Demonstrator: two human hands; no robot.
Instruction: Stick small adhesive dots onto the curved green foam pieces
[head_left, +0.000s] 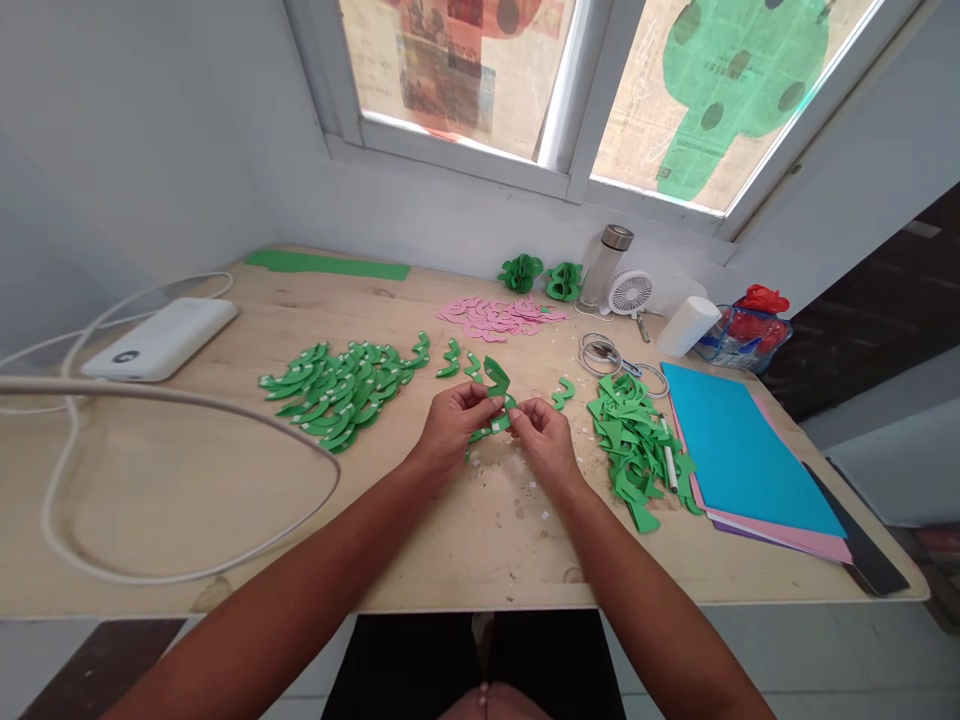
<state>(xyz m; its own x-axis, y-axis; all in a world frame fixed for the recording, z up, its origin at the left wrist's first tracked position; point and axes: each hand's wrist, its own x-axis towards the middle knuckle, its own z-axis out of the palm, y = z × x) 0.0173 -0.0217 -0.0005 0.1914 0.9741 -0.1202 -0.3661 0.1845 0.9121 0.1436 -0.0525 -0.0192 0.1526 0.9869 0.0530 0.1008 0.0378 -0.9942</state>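
Both hands meet over the middle of the table around a curved green foam piece (496, 374). My left hand (454, 424) pinches it between thumb and fingers. From the other side, my right hand (545, 434) has its fingertips closed on the same piece, near a small white square. Just beyond my left hand lie small wavy green pieces (450, 358), and another wavy piece (562, 393) rests past my right hand. A heap of green curved pieces with white squares (345, 390) is to the left. Tiny white bits are scattered below the hands.
Green scraps (634, 440) with a white pen lie right, beside blue sheets (750, 455). Pink pieces (495, 317), scissors (626, 366), a bottle (602, 270) and a small fan (630, 292) stand farther back. A white power bank (161, 338) and looping cable occupy the left.
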